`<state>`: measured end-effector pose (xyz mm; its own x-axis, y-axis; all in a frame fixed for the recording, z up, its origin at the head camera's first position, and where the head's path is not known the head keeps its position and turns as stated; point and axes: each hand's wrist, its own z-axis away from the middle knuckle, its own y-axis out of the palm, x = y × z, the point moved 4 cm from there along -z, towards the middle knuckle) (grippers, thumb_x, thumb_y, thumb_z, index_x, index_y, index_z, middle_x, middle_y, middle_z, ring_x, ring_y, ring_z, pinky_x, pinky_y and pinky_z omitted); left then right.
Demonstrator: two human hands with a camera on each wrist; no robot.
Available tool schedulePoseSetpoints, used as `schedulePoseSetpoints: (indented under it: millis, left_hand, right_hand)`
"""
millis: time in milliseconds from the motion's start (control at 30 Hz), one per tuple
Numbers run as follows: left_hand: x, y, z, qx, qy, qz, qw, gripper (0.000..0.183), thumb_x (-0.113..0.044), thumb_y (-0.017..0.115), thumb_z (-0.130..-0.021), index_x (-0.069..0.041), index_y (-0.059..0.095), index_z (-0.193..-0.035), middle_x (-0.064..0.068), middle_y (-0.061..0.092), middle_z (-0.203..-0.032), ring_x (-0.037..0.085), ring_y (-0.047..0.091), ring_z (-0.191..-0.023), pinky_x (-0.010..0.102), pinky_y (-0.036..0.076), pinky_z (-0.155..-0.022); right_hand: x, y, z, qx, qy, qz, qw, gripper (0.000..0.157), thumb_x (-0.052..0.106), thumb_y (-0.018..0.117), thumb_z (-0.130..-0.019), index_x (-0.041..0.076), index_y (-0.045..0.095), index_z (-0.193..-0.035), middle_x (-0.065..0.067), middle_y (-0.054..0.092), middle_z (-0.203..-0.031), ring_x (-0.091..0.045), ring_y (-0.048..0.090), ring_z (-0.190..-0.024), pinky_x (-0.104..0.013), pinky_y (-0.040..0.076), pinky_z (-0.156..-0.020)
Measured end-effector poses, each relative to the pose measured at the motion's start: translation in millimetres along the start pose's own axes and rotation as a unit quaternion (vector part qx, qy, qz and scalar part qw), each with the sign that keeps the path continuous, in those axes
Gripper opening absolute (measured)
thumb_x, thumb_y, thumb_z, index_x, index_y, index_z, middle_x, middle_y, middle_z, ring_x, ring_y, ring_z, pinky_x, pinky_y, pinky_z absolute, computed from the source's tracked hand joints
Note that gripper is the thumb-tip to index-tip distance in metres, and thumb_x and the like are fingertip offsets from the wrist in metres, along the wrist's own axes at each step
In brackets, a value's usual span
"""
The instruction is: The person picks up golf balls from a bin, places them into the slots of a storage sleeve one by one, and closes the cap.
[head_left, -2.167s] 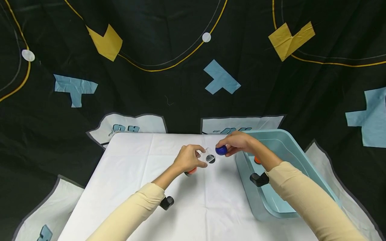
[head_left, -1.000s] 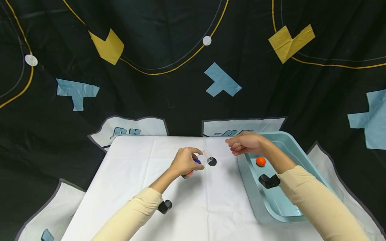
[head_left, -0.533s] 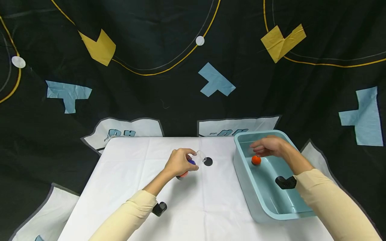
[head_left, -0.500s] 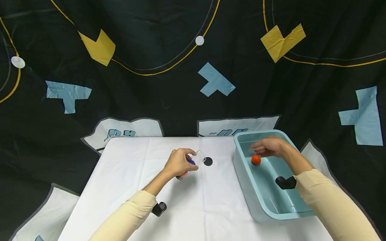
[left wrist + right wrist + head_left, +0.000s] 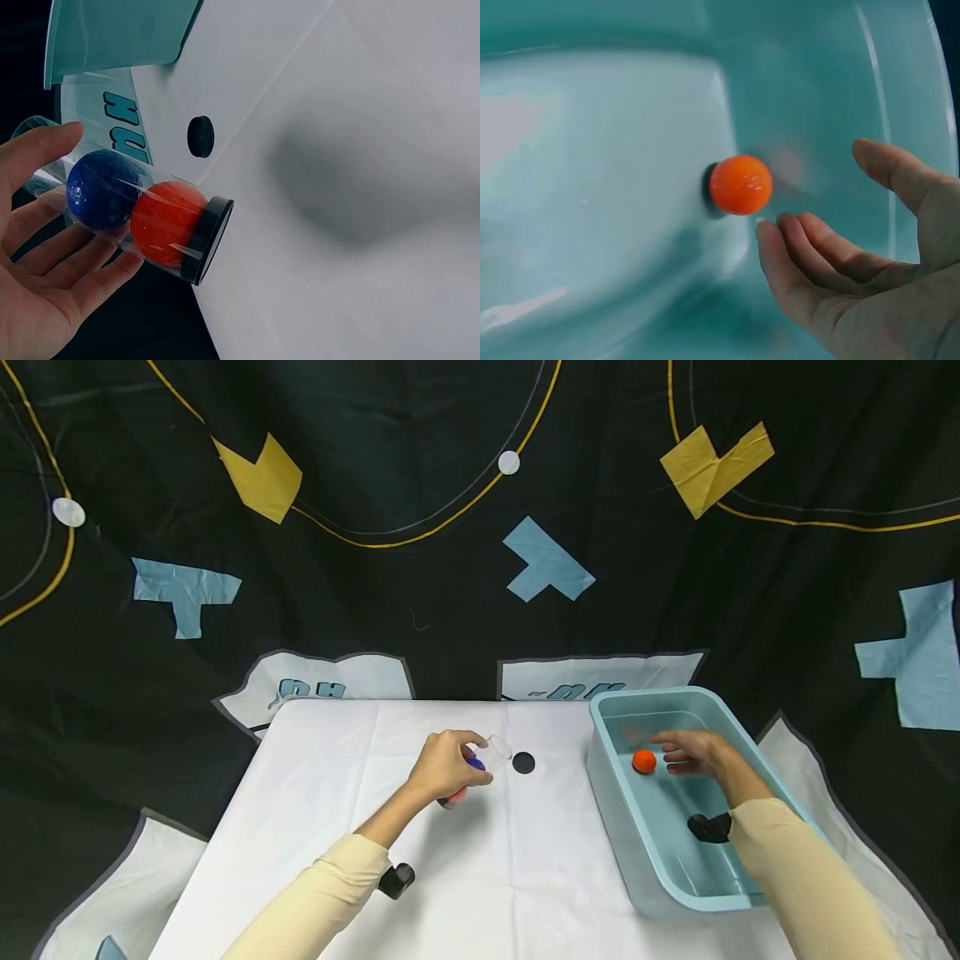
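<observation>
My left hand (image 5: 447, 766) grips a clear tube (image 5: 159, 176) with a black cap on its lower end. Inside the tube, a blue ball (image 5: 103, 189) rests against a red-orange ball (image 5: 166, 223), which sits at the capped end. The tube's other end points up past my thumb, tilted. My right hand (image 5: 692, 752) reaches down inside the teal bin (image 5: 637, 827), fingers spread and holding nothing. Just off its fingertips, an orange ball (image 5: 740, 185) lies on the bin floor.
A black round cap (image 5: 523, 762) lies on the white tabletop (image 5: 420, 893), between the tube and the bin. The bin's raised wall stands along the right side of the table. A black curtain (image 5: 450, 602) hangs behind.
The blue ball has gone from my right hand into the tube held by my left. My emptied right hand has moved right and down into the bin, near the orange ball.
</observation>
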<state>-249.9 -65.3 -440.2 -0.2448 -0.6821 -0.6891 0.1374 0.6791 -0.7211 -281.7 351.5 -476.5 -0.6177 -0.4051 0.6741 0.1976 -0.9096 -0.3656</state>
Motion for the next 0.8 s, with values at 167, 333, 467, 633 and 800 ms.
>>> schedulePoseSetpoints:
  millis: [167,333,467,633,800]
  left_hand:
    - [0.5,-0.9,-0.2,-0.001,-0.005,0.006,1.0000,0.043,-0.019,0.091,-0.067,-0.014,0.078,-0.108,0.006,0.077,-0.085,0.014,0.070,-0.076,0.029,0.057,-0.069]
    - [-1.0,-2.7,-1.1,0.000,-0.010,0.011,0.9999,0.044,-0.019,0.091,-0.067,-0.014,0.078,-0.109,0.007,0.077,-0.086,0.014,0.070,-0.075,0.029,0.056,-0.069]
    - [0.3,-3.0,0.2,0.004,-0.016,0.011,0.9998,0.045,-0.020,0.091,-0.067,-0.014,0.078,-0.110,0.007,0.077,-0.088,0.014,0.070,-0.077,0.028,0.056,-0.068]
    - [0.7,-5.2,0.4,0.000,-0.011,0.010,0.9999,0.045,-0.020,0.091,-0.067,-0.014,0.077,-0.110,0.008,0.077,-0.089,0.016,0.071,-0.079,0.030,0.057,-0.070]
    - [1.0,-9.5,-1.5,-0.004,-0.009,0.005,0.9999,0.046,-0.020,0.091,-0.067,-0.013,0.077,-0.110,0.008,0.077,-0.089,0.016,0.072,-0.080,0.030,0.057,-0.071]
  right_hand:
    - [-10,1.7,-13,-0.027,0.021,-0.024,0.999,0.072,0.028,0.058,-0.101,-0.014,0.026,-0.151,-0.037,0.034,-0.151,-0.044,0.051,-0.128,-0.044,0.050,-0.107]
    - [-17,0.7,-20,-0.038,0.038,-0.053,0.997,0.071,0.026,0.060,-0.100,-0.015,0.028,-0.149,-0.034,0.044,-0.138,-0.035,0.058,-0.109,-0.039,0.055,-0.099]
    - [-23,4.0,-30,-0.035,0.048,-0.056,0.997,0.067,0.026,0.061,-0.100,-0.014,0.032,-0.146,-0.031,0.048,-0.131,-0.030,0.060,-0.100,-0.035,0.057,-0.094]
    - [-27,8.4,-37,-0.045,0.053,-0.072,0.995,0.065,0.024,0.061,-0.100,-0.012,0.033,-0.146,-0.030,0.045,-0.133,-0.032,0.058,-0.103,-0.036,0.055,-0.098]
    - [-26,10.6,-38,-0.048,0.064,-0.078,0.994,0.068,0.025,0.063,-0.099,-0.011,0.031,-0.147,-0.030,0.045,-0.130,-0.030,0.060,-0.097,-0.035,0.056,-0.097]
